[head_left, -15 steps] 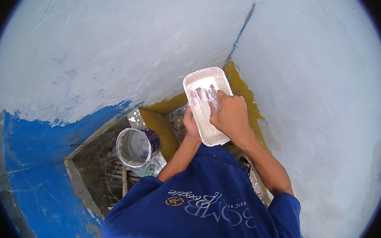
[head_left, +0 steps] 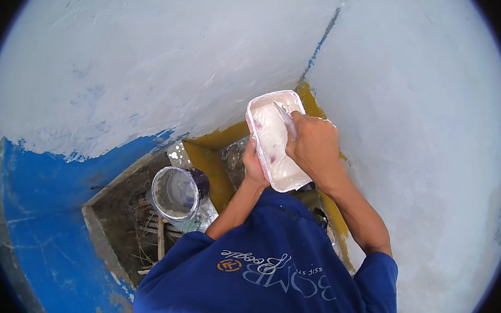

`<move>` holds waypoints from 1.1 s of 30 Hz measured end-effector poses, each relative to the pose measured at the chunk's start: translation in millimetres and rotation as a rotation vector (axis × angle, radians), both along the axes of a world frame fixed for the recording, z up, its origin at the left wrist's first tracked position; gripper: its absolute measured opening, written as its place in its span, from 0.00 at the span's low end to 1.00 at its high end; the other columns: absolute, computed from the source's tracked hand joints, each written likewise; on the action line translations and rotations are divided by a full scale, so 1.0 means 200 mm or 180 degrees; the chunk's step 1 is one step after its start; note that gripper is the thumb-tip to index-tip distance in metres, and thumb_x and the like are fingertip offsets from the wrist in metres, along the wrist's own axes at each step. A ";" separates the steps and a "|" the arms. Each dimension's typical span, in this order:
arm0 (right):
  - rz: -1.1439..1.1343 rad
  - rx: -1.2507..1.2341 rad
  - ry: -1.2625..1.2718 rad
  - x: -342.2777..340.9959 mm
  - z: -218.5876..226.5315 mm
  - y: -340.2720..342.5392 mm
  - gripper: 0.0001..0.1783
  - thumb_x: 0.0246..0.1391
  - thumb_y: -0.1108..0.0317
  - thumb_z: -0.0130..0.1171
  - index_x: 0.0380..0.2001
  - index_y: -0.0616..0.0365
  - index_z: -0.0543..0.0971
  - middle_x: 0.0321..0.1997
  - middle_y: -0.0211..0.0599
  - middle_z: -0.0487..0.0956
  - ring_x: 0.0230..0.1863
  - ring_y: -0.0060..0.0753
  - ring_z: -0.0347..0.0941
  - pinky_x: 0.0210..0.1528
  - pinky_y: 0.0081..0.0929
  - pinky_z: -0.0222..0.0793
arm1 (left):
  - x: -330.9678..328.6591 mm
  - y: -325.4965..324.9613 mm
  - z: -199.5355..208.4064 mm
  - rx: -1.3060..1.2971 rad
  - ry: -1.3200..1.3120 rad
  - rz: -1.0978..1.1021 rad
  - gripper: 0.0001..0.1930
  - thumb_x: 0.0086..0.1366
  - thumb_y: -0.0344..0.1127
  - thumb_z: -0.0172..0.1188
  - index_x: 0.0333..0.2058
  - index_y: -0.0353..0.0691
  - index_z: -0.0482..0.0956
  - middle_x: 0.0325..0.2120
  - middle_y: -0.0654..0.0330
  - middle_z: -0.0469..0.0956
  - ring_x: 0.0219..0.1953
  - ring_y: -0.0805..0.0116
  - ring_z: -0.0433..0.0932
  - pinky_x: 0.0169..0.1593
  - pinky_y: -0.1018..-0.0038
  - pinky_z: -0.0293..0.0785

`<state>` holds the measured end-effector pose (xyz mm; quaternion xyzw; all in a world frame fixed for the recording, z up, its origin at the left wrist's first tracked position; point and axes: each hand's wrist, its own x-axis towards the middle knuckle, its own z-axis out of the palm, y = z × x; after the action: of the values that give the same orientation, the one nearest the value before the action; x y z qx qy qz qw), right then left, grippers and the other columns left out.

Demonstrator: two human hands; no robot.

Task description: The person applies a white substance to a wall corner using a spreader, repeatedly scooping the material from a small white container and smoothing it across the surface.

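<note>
A rectangular white plastic tub (head_left: 254, 122), its inside coated with pale paint or putty, is tilted in front of my chest. My left hand (head_left: 254, 165) grips it by the left side, fingers partly hidden underneath. Over the tub's right edge, my right hand (head_left: 314, 144) is closed around a scraper (head_left: 284, 114) smeared with the same pale stuff. Its thin blade dips toward the tub's upper end; the handle is hidden in my fist. Small pinkish-purple streaks show in the white layer.
Left of my left forearm stands a dark bucket (head_left: 175, 193) with a grey-coated inside. Pale walls (head_left: 412, 138) meet in a corner ahead, with a yellow band (head_left: 220, 134) low down. A blue-painted wall part (head_left: 47, 201) lies left, beside a recess holding sticks (head_left: 161, 237).
The scraper has turned from broad face to nearly edge-on, and my right hand has shifted slightly right. The tub has moved a little right, with more of its inside showing.
</note>
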<state>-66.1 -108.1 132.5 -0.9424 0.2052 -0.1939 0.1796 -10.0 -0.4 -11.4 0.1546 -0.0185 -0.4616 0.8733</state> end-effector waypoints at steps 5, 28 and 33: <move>-0.0085 0.0116 0.0376 -0.07 -0.11 0.06 0.04 0.45 0.75 0.57 0.24 0.66 0.77 0.19 0.56 0.76 0.22 0.57 0.75 0.25 0.45 0.70 | -0.01 0.00 0.02 0.0492 -0.0102 0.0197 0.31 0.72 0.52 0.35 0.66 0.39 0.57 0.63 0.50 0.64 0.62 0.54 0.66 0.65 0.58 0.62; -0.0183 0.0768 0.0100 -0.04 -0.06 0.01 0.08 0.45 0.71 0.61 0.23 0.67 0.77 0.17 0.59 0.73 0.22 0.63 0.72 0.27 0.49 0.67 | 0.02 0.02 -0.02 0.0040 -0.0101 0.0241 0.30 0.71 0.52 0.39 0.63 0.38 0.63 0.60 0.53 0.68 0.60 0.55 0.69 0.65 0.59 0.62; 0.0017 0.0648 0.0269 -0.04 -0.06 0.05 0.09 0.45 0.71 0.60 0.26 0.69 0.78 0.16 0.59 0.74 0.21 0.60 0.74 0.29 0.47 0.72 | 0.02 0.02 -0.03 -0.0137 -0.0140 0.0266 0.29 0.71 0.52 0.38 0.63 0.38 0.64 0.59 0.53 0.69 0.60 0.55 0.69 0.65 0.59 0.63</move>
<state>-75.1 -97.5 120.7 -0.9271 0.2287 -0.1317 0.2662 -6.5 2.8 -18.2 0.1466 -0.0411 -0.4207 0.8943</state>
